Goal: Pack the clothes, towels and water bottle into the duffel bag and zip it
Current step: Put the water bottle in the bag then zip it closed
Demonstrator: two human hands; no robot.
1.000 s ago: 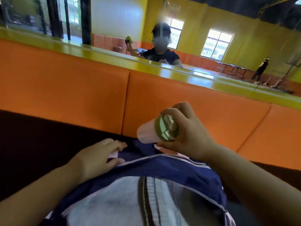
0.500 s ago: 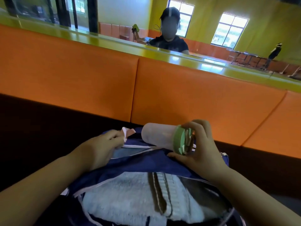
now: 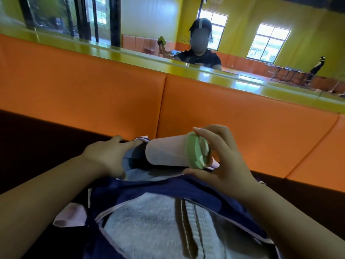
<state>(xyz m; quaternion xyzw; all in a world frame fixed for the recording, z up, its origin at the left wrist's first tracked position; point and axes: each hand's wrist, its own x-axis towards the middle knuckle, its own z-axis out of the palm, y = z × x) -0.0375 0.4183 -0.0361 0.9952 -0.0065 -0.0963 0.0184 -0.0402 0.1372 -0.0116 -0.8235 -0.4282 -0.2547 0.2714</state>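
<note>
Right fingers (image 3: pixel 220 135) gripping water bottle (image 3: pixel 168 152) lid, left fingers (image 3: pixel 128 144) holding duffel bag (image 3: pixel 149 187) open, no legible writing

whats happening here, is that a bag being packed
Yes. A person is packing a navy duffel bag on a dark bench. The right hand holds a frosted water bottle by its green lid, lying sideways, base pointed into a pocket that the left hand pulls open. A pale towel already sits in the unzipped main compartment.
</note>
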